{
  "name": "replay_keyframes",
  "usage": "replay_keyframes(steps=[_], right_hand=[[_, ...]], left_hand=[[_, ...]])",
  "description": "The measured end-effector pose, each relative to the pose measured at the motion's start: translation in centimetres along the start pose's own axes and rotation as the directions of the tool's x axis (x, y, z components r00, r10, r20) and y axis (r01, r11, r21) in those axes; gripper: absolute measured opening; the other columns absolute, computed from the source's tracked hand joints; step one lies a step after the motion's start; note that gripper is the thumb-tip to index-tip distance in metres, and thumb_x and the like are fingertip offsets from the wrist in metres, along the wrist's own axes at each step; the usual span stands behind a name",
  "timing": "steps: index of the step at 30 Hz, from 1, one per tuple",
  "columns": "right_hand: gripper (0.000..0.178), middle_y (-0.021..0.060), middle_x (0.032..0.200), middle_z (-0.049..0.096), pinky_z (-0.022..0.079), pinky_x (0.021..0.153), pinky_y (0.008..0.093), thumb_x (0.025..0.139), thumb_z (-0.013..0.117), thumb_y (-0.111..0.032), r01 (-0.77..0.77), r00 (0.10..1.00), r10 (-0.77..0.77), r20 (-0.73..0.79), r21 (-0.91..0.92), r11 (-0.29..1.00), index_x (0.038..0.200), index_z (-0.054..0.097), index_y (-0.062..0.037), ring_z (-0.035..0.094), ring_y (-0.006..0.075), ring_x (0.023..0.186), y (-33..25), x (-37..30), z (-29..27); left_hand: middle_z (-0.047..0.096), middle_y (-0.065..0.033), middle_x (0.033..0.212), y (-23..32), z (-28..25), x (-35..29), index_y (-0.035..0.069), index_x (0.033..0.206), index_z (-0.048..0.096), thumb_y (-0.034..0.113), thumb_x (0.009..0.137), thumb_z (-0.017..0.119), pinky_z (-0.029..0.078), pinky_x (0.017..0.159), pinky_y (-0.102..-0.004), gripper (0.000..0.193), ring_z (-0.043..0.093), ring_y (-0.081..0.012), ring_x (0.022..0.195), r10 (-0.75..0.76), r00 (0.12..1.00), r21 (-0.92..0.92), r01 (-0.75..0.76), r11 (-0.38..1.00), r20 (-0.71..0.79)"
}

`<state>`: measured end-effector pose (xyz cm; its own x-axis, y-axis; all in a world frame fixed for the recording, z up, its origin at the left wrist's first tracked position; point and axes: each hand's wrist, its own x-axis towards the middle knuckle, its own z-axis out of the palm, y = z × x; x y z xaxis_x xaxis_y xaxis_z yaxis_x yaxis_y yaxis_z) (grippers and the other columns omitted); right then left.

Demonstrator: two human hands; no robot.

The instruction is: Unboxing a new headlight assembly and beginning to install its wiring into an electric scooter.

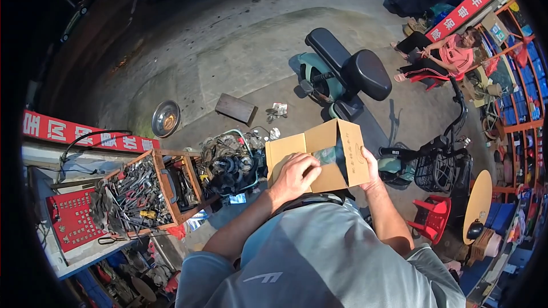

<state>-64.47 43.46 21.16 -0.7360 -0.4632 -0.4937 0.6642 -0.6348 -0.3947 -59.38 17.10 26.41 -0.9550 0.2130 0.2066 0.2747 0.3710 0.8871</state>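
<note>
An open cardboard box (334, 179) is held in front of the person's torso, with a greenish, plastic-like item (326, 155) partly visible inside. The right hand (371, 170) grasps the box's right side, while the left hand (295, 174) lies over its left part with fingers bent near the opening; whether they pinch anything cannot be told. An orange-edged tool crate (164, 185) stands to the left, a teal scooter (363, 116) beyond the box.

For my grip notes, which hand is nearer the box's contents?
The left hand, fingers beside the greenish contents; the right hand holds the cardboard box from the right.
</note>
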Motion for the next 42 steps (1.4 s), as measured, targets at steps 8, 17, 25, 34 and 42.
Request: replay_keyframes(steps=[8,17,25,34,42], right_hand=[[0.051,0.0136,0.113,0.064,0.053,0.084,0.0369,0.089,0.055,-0.037,0.035,0.995,-0.051,-0.089,-0.173,0.984,0.126,0.051,-0.0020,0.065,0.0243,0.096,-1.0,-1.1,2.0],[0.075,0.0183,0.135,0.041,0.036,0.103,0.0357,0.082,0.062,-0.036,0.228,0.939,-0.327,0.106,-0.903,0.364,0.141,0.034,0.0000,0.042,0.0277,0.125,-1.1,-1.1,5.9],[0.080,0.0231,0.140,0.032,0.036,0.104,0.0387,0.077,0.068,-0.038,0.073,0.916,-0.396,0.067,-0.997,-0.002,0.139,0.037,0.0023,0.039,0.0331,0.129,-1.3,-3.3,10.6],[0.080,0.0226,0.141,0.031,0.037,0.104,0.0419,0.075,0.068,-0.039,-0.053,0.854,-0.521,0.018,-0.991,-0.122,0.139,0.038,-0.0012,0.039,0.0357,0.129,-2.8,-6.0,11.2],[0.077,0.0219,0.140,0.031,0.036,0.104,0.0400,0.076,0.069,-0.032,0.009,0.751,-0.657,-0.058,-0.995,0.098,0.138,0.038,0.0004,0.039,0.0340,0.128,-4.8,-9.2,7.0]], left_hand=[[0.045,-0.0126,0.132,-3.0,1.0,0.3,0.005,0.144,0.025,0.016,0.081,0.072,0.052,0.081,-0.0288,0.079,0.059,-0.0181,0.087,-0.335,0.829,-0.370,0.512,0.775,0.447],[0.045,-0.0117,0.138,-5.2,3.6,1.4,0.001,0.139,0.034,0.019,0.093,0.053,0.034,0.107,-0.0364,0.053,0.045,-0.0217,0.127,-0.442,0.817,-0.833,0.502,0.231,0.370],[0.054,-0.0141,0.129,-6.7,5.6,1.6,0.002,0.131,0.047,0.037,0.096,0.043,0.047,0.096,-0.0403,0.049,0.055,-0.0264,0.115,-0.540,0.697,-0.857,0.507,-0.093,0.471],[0.054,-0.0109,0.129,-5.9,7.8,2.7,0.006,0.131,0.048,0.043,0.097,0.038,0.042,0.099,-0.0411,0.051,0.052,-0.0251,0.119,-0.430,0.713,-0.829,0.520,-0.205,0.554],[0.054,-0.0095,0.130,-4.8,10.0,4.8,0.011,0.133,0.046,0.053,0.097,0.029,0.039,0.102,-0.0455,0.058,0.050,-0.0261,0.121,-0.336,0.680,-0.756,0.551,-0.352,0.652]])
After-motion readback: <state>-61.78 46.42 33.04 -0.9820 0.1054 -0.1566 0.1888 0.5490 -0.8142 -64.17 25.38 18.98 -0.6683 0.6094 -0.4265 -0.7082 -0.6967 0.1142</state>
